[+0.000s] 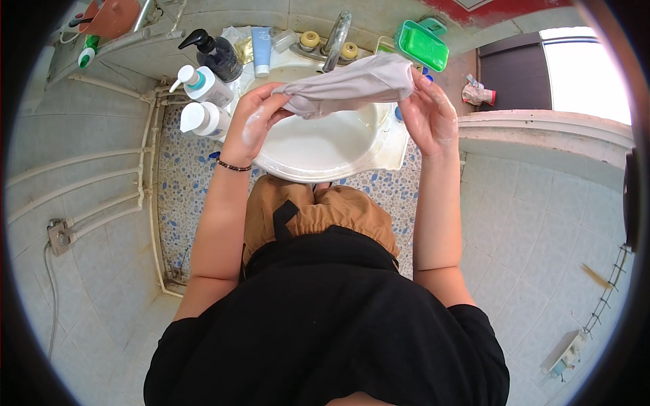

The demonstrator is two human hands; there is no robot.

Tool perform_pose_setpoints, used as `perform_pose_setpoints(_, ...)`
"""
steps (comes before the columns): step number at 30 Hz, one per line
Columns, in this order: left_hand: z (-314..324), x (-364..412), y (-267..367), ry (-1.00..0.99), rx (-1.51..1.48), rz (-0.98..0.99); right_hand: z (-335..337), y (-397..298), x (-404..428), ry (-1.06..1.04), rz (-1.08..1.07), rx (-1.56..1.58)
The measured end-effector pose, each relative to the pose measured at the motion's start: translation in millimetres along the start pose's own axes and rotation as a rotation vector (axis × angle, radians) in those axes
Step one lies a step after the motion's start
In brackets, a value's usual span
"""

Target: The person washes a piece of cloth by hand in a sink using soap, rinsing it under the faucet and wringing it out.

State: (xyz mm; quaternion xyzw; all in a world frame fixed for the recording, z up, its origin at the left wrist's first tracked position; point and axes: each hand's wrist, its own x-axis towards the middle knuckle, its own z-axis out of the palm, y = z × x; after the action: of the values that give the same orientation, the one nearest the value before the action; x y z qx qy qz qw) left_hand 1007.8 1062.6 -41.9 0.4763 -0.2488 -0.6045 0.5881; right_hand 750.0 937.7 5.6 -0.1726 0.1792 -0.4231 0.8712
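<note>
A damp-looking, pale grey cloth (pixel 350 83) is stretched between my two hands above a white washbasin (pixel 320 147). My left hand (pixel 261 116) pinches its bunched left end between thumb and fingers; white suds cling to the skin near the thumb. At the other end, my right hand (pixel 431 114) holds the cloth's edge with its fingertips, the palm partly turned up and wet with some foam. Behind the cloth rises a worn metal faucet (pixel 337 40) with two yellowish knobs. Part of the basin's far side is hidden by the cloth.
Left of the basin stand a black pump bottle (pixel 218 56) and two white pump bottles, one of them teal-collared (pixel 203 86). A light blue tube (pixel 261 51) is at the back. Green soap sits in a green soap dish (pixel 421 45) at back right. Pipes (pixel 106 152) line the left wall.
</note>
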Motion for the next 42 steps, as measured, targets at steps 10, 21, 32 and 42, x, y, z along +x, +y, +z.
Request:
perform_pose_setpoints(10, 18, -9, 16, -0.102, -0.344, -0.021, 17, 20, -6, -0.052, 0.051, -0.74)
perform_pose_setpoints(21, 10, -10, 21, -0.129, 0.163, 0.081, 20, 14, -8, -0.02, -0.022, -0.386)
perform_pose_setpoints(32, -7, -1, -31, 0.259, 0.931, 0.375, 2, 15, -10, -0.083, 0.085, -0.095)
perform_pose_setpoints(42, -9, -11, -17, -0.089, -0.258, -0.017, -13, 6, -5, -0.216, 0.059, 0.045)
